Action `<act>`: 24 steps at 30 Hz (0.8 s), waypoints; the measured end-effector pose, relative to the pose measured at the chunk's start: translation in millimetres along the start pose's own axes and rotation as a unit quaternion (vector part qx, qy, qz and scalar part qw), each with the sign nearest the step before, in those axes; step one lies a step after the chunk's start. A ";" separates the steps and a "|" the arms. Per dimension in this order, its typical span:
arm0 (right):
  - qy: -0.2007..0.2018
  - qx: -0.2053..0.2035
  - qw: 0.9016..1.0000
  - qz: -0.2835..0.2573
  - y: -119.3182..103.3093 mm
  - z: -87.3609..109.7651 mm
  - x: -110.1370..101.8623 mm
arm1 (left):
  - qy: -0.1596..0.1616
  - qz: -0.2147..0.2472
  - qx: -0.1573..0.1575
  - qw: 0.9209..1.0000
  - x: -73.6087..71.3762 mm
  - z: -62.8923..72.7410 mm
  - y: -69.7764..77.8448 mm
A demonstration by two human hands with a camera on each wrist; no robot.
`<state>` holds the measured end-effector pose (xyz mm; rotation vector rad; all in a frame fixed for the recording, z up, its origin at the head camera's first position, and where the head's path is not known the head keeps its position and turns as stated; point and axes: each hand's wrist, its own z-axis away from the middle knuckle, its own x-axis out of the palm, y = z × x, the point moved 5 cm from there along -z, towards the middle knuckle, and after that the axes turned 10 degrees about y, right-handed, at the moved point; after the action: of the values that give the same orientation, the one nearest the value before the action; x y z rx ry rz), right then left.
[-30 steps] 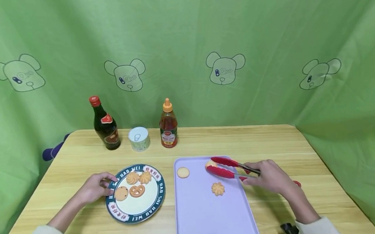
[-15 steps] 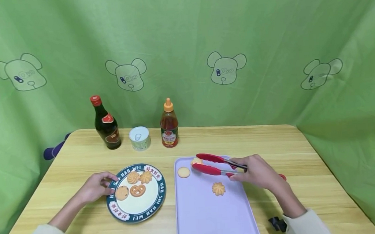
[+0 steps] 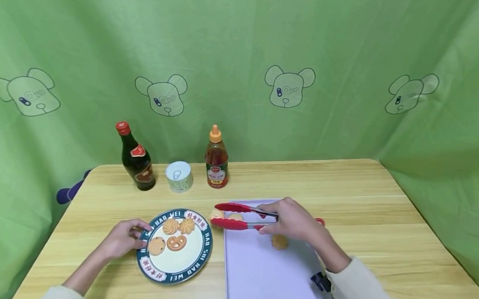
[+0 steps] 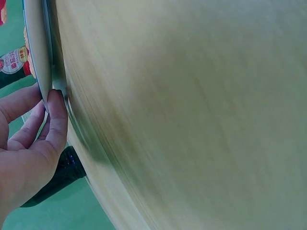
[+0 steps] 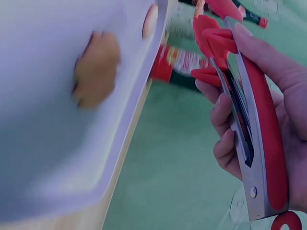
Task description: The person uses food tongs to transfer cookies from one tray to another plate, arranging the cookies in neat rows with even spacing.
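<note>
One hand on my feed, the right hand, curls its fingers round red-tipped metal tongs, which pinch a pale cookie at frame centre. The left hand pinches the printed rim of a round plate. Four cookies, one a looped pretzel, lie there; I judge the transfer past halfway, with a smooth disc and a fluted flower left on the lilac tray.

Just a slim lane between plate and tray, folks, with the tongs hanging across its far end! Dark bottle, can and sauce bottle guard the back left; the left grip blocks the plate's left; wide room along the counter's right.
</note>
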<state>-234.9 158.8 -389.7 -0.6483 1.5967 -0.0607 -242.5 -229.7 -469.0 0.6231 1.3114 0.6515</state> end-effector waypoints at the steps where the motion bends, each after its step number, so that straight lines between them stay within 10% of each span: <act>1: -0.002 -0.001 1.000 0.001 -4.2 -1.6 2.6 | -0.001 0.002 -0.001 1.000 0.4 0.1 0.0; 24: -0.049 -0.043 0.998 -0.011 -41.6 -4.5 39.3 | -0.005 0.008 -0.004 1.000 -0.3 0.7 0.0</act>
<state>-223.5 105.4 -407.3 -0.7254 1.5035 0.0233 -241.8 -229.9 -468.7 0.6297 1.2957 0.6649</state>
